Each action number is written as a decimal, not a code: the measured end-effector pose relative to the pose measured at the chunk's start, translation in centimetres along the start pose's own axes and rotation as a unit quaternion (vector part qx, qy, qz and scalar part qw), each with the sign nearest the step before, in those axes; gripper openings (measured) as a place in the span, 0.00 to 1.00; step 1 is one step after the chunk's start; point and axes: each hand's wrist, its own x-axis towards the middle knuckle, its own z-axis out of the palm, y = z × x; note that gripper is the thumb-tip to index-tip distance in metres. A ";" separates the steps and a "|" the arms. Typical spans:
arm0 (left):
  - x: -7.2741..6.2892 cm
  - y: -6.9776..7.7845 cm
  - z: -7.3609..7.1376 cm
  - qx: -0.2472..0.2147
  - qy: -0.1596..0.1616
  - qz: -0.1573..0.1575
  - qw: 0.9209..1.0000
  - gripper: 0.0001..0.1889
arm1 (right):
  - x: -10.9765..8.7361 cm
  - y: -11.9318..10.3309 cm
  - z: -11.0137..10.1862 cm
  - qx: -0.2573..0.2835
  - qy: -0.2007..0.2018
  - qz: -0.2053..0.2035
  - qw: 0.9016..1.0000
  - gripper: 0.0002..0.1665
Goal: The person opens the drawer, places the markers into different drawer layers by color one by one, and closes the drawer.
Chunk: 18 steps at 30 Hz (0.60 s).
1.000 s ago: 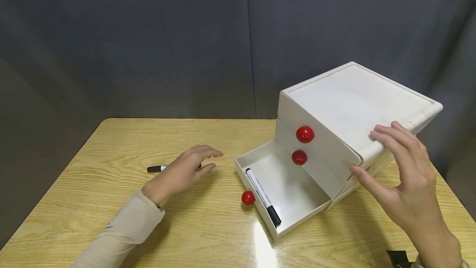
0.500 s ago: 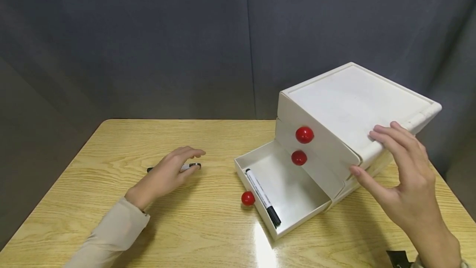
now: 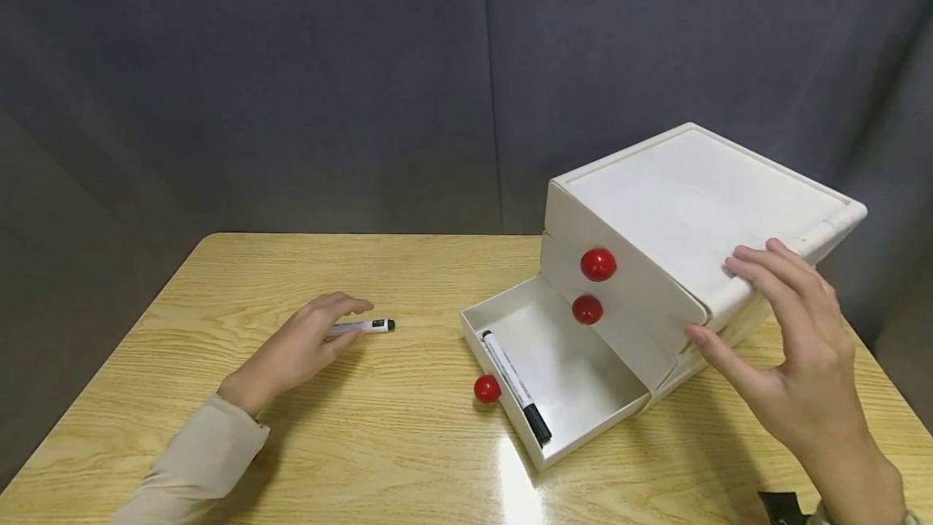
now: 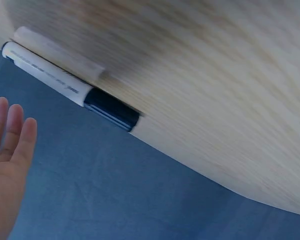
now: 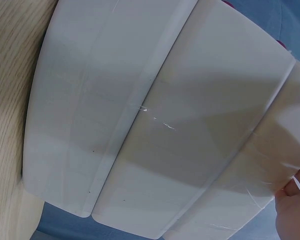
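Note:
In the head view my left hand (image 3: 302,347) hovers over a whiteboard marker (image 3: 375,326) on the table, covering part of it. The left wrist view shows the fingers stretched out and apart from the marker (image 4: 65,82), whose dark cap is visible. My right hand (image 3: 809,355) rests on the near top edge of a white drawer unit (image 3: 707,201), fingertips on top and thumb at the front corner. Its bottom drawer (image 3: 576,363) is pulled out. Another marker (image 3: 516,387), white with a black cap, lies inside along the drawer's front wall.
Red round knobs mark the drawers: the top knob (image 3: 598,264), the middle knob (image 3: 586,309) and the bottom knob (image 3: 487,389). Wooden table (image 3: 408,460) lies under everything. Behind hangs a dark curtain (image 3: 364,87). A small black object (image 3: 781,506) is by the right wrist.
My left hand has moved left and slightly toward me, away from the open drawer, uncovering the right end of the table marker. The right hand and the drawer unit look unmoved.

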 end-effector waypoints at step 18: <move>-1.4 -3.7 -0.3 0.013 0.021 -0.024 0.999 0.19 | -0.3 0.3 -0.3 -0.014 -0.013 0.010 1.000 0.48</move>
